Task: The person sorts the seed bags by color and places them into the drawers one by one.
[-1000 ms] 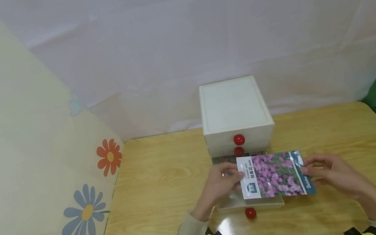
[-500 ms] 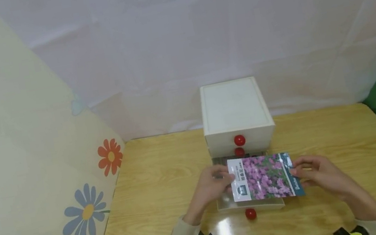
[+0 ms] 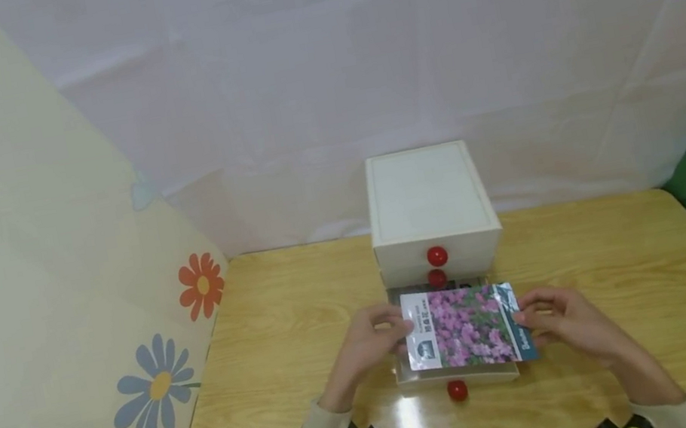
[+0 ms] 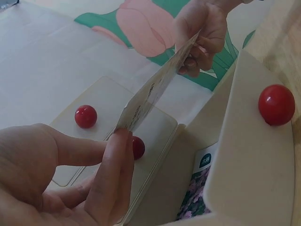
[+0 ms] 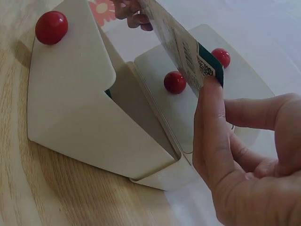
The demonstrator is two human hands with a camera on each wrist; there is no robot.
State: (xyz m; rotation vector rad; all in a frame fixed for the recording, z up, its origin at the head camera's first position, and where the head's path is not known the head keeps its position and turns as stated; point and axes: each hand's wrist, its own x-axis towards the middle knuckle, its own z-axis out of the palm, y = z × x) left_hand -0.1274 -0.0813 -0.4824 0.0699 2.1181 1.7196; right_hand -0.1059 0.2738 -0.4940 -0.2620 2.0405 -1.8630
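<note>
A flower seed packet (image 3: 469, 327) with pink blossoms is held flat between both hands, above a pulled-out bottom drawer (image 3: 458, 377). The left hand (image 3: 368, 339) pinches its white end between thumb and fingers. At the teal end, the right hand (image 3: 562, 321) pinches in the same way; the right wrist view shows that hand (image 5: 249, 155) near the printed back's QR code. Inside the drawer, the left wrist view shows another flower-printed packet (image 4: 200, 183), partly hidden by the drawer front (image 4: 254, 155).
The white drawer cabinet (image 3: 425, 192) stands on the wooden table (image 3: 295, 291) against a pale cloth backdrop (image 3: 295, 100). Its upper drawers are closed, with red round knobs (image 3: 437, 256). A flower-decorated wall (image 3: 48, 258) rises at the left.
Both hands have moved left together with the seed packet, from the drawer's right side to over the drawer. The cabinet and drawer have stayed put.
</note>
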